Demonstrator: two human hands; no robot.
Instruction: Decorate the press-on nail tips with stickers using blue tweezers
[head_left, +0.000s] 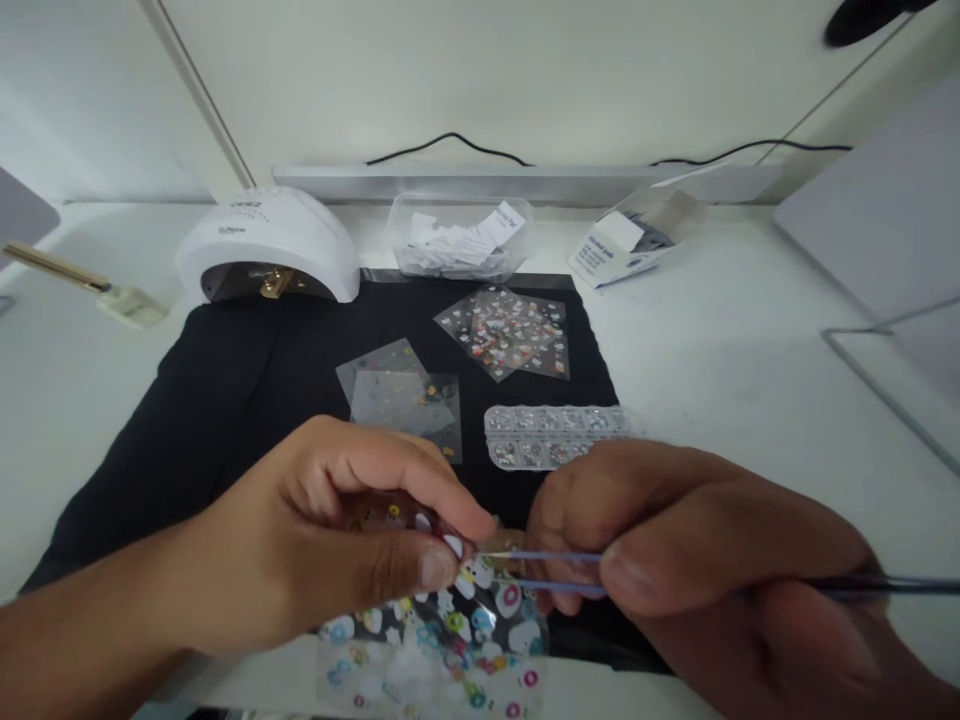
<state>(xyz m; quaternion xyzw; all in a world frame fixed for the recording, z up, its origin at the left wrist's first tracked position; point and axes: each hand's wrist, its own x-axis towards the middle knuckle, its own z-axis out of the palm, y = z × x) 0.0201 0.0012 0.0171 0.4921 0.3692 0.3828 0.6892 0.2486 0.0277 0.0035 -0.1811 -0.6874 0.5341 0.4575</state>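
My left hand (315,540) pinches the upper part of a clear sticker sheet (450,645) between thumb and fingers. Small colourful stickers cover the sheet, which bends and hangs over the near table edge. Blue tweezers (555,556) are held in my right hand (697,550), their two prongs slightly apart and pointing left. Their tips meet the sheet's upper edge, close to my left thumb; whether a sticker is between them I cannot tell. Just beyond my right hand lies a clear compartment case (517,437) of tiny shiny stones, partly covered by that hand.
A black cloth (255,400) covers the middle of the white table. More sticker sheets (405,395) and a second patterned stack (510,330) lie on it. Behind stand a white nail lamp (277,235), a clear tub (457,250) of pad packets and an open alcohol pad box (611,250).
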